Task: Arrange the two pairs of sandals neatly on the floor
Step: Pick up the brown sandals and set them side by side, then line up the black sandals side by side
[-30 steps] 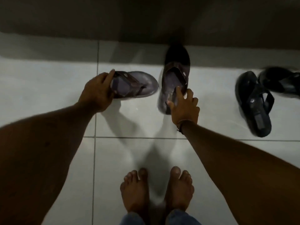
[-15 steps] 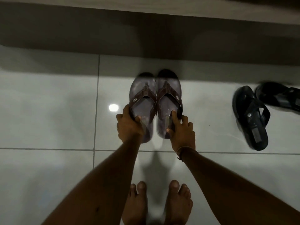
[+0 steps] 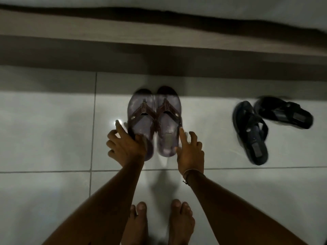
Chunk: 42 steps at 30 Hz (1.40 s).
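Head view: my left hand (image 3: 124, 149) rests spread-fingered over the heel of the left brown sandal (image 3: 140, 119), gripping nothing. My right hand (image 3: 190, 152) hangs loose beside the right brown sandal (image 3: 169, 121). The pair lies together on the floor (image 3: 47, 129); the black sandals (image 3: 253, 133) lie askew to the right.

The left hand (image 3: 126, 147) covers the heel of the left brown sandal (image 3: 141, 119), and the right hand (image 3: 190, 152) overlaps the heel edge of the right brown sandal (image 3: 168, 124); whether either hand touches its sandal cannot be told. Both brown toes lie in shadow, and the black sandals (image 3: 254, 131) are motion-blurred, their strap details unreadable. The bare feet (image 3: 159, 225) and both forearms are cut off by the bottom edge.
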### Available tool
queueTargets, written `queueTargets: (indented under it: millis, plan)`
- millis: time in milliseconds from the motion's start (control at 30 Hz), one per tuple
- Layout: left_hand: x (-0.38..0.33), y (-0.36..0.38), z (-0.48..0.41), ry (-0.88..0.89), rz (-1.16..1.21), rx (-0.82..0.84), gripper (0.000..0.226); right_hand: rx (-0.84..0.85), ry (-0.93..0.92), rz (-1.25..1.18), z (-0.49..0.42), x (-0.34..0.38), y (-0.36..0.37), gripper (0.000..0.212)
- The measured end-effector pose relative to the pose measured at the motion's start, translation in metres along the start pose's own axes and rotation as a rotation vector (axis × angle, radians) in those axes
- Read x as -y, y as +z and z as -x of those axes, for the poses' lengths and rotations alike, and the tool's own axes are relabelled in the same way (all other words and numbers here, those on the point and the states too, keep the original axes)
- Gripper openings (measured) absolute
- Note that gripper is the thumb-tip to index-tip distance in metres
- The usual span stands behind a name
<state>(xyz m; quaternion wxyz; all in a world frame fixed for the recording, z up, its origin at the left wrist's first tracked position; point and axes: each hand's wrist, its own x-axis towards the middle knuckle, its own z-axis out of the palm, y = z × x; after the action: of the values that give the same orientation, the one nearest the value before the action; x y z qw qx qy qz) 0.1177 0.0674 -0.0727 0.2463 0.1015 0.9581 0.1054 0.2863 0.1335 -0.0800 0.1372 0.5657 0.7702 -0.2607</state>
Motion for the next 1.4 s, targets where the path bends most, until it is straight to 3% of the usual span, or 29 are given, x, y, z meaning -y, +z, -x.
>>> queueTargets:
  millis: [100, 233, 333, 433, 533, 700, 767, 933, 1133, 1300, 1400]
  plan:
    - [-0.020, -0.012, 0.056, 0.320, -0.171, -0.084, 0.074, -0.045, 0.060, 0.043, 0.032, -0.040, -0.046, 0.069]
    - [-0.066, 0.010, 0.160, 0.554, -0.169, 0.171, 0.071, -0.057, 0.176, 0.085, 0.054, -0.144, -0.116, 0.061]
    - [-0.109, 0.058, 0.220, 0.537, -0.064, 0.383, 0.064, -0.171, 0.255, 0.097, 0.024, -0.231, -0.155, 0.049]
    - [-0.158, 0.120, 0.262, 0.476, 0.055, 0.476, 0.061, -0.267, 0.293, 0.061, -0.029, -0.312, -0.180, 0.036]
    - [-0.203, 0.183, 0.288, 0.425, 0.135, 0.483, 0.062, -0.253, 0.174, 0.086, -0.084, -0.388, -0.196, 0.035]
    - [-0.238, 0.244, 0.294, 0.296, 0.114, 0.393, 0.076, -0.117, -0.053, 0.192, -0.143, -0.461, -0.200, 0.060]
    - [-0.239, 0.251, 0.288, 0.298, 0.078, 0.355, 0.076, -0.125, -0.062, 0.208, -0.148, -0.467, -0.193, 0.061]
    - [-0.251, 0.248, 0.262, 0.461, 0.026, 0.363, 0.082, -0.190, 0.112, 0.260, -0.125, -0.436, -0.163, 0.058]
    - [-0.280, 0.242, 0.224, 0.413, 0.136, 0.421, 0.068, -0.114, 0.222, 0.172, -0.084, -0.371, -0.133, 0.072]
    - [-0.276, 0.237, 0.223, 0.517, 0.050, 0.423, 0.085, -0.075, 0.279, 0.099, -0.083, -0.355, -0.125, 0.077]
    - [-0.269, 0.238, 0.230, 0.480, 0.101, 0.442, 0.079, -0.055, 0.278, 0.097, -0.084, -0.357, -0.125, 0.081]
